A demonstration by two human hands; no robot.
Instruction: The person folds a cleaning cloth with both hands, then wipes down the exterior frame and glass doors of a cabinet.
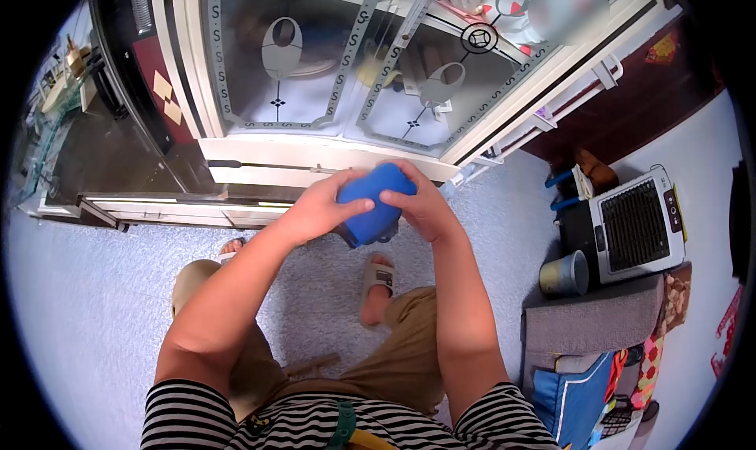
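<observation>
A blue object (pixel 371 214), soft-looking and rounded, is held up between both hands in front of the cabinet drawer. My left hand (pixel 324 208) grips its left side, with the thumb lying across the front. On the right side my right hand (pixel 421 204) wraps round it, thumb on the front and fingers over the top edge. Something dark shows under the object's lower edge, too small to make out. Behind the hands stands a white cabinet (pixel 268 155) with patterned glass doors.
At the right stand a heater-like appliance (pixel 636 223), a bin (pixel 564 274) and a grey padded seat (pixel 591 324) with a blue cushion (pixel 579 395). A dark-topped low counter (pixel 118 166) is at the left. Below are my sandalled feet (pixel 378 288).
</observation>
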